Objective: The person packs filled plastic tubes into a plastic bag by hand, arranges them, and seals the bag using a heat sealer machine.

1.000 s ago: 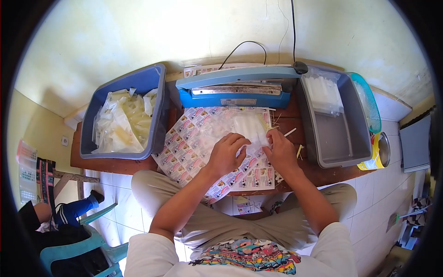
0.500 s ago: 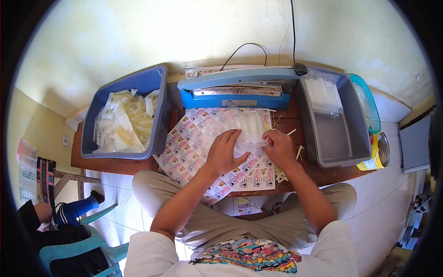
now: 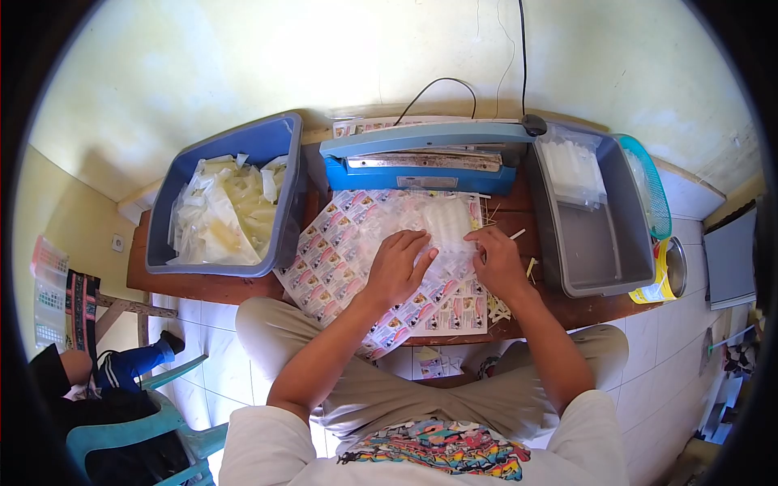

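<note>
In the head view, the left hand [image 3: 399,267] and right hand [image 3: 497,261] are at the two sides of a clear bag [image 3: 447,227] with white sticks in it. Both have bent fingers; I cannot tell if they grip it. The bag lies on printed sheets [image 3: 324,279] on the tabletop [image 3: 219,289]. Past the hands is a blue sealer [image 3: 421,162]. A bin [image 3: 271,235] of bags is left of them, another bin [image 3: 596,251] right.

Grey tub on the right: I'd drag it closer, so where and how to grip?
Probably the middle of its near rim, hooked from above on the person's side: that short edge lies exposed, while the green basket and yellow tin crowd the right.
</note>
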`<control>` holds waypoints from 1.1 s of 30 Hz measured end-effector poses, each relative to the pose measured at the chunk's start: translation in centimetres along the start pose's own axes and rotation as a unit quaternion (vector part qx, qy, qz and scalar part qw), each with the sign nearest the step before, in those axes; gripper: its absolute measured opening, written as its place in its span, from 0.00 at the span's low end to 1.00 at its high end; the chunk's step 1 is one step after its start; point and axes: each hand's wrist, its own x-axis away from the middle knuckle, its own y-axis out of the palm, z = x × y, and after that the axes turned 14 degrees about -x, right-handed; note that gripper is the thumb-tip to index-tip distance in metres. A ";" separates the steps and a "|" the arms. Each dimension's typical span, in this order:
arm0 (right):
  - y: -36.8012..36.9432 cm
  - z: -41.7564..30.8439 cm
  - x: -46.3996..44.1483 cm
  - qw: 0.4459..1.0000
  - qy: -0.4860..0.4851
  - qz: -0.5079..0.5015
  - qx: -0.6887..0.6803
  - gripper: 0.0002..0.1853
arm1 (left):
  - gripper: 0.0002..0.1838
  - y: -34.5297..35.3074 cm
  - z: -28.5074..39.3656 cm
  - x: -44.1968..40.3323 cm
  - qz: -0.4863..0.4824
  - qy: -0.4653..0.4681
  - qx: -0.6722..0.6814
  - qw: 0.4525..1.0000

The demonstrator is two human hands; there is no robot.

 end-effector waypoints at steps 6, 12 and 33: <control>-0.5 -2.5 -0.1 0.999 -0.029 0.017 0.008 0.25 | 0.27 0.2 0.4 -0.2 0.039 -0.015 -0.037 0.998; -0.2 -0.6 0.1 0.999 0.020 -0.036 -0.011 0.26 | 0.30 1.1 -0.3 -0.5 0.004 -0.043 -0.042 0.998; -0.2 -4.1 -1.6 1.000 -0.019 -0.015 -0.010 0.24 | 0.23 -1.4 0.3 -1.1 0.061 -0.026 -0.035 0.997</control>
